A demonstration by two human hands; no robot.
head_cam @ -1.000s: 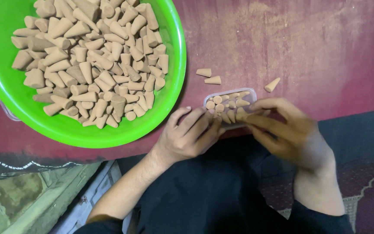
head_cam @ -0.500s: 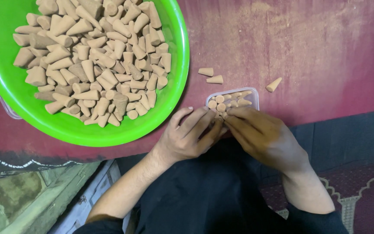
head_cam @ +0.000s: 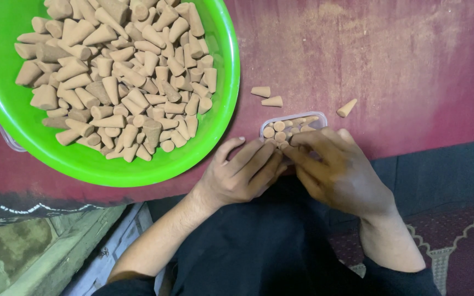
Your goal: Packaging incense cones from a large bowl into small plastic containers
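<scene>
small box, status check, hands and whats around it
Left hand and right hand both at the small box, fingers on its cones. Three loose cones beside it. Green bowl of cones close left, apart.

Small clear box [head_cam: 297,121] on the red table, holding upright tan cones [head_cam: 275,131].

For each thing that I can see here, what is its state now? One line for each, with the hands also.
Green basin: upright, holding a heap of tan cones.
Small clear box: open, partly filled with cones standing close together.
Three loose cones: lying on the red surface beside the box.
Left hand: fingers at the box's near edge.
Right hand: fingers bent over the box, covering part of it.
</scene>
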